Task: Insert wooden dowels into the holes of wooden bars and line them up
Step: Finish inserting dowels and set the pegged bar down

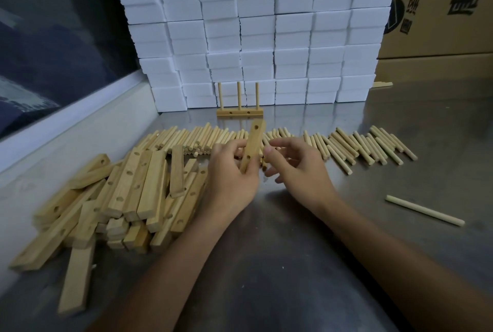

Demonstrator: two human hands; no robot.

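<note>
Item: we are gripping one wooden bar [253,144] upright in our left hand [232,174], just before the dowel row [293,142]; right hand [294,168] hovering beside it, fingers loosely spread, holding nothing. Finished bar with three dowels [239,111] standing behind the row.

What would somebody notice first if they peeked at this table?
Probably the wall of white boxes stacked at the back, with one finished bar holding three upright dowels before it. Nearer, the left hand holds a wooden bar up, between a heap of bars and a row of dowels.
</note>
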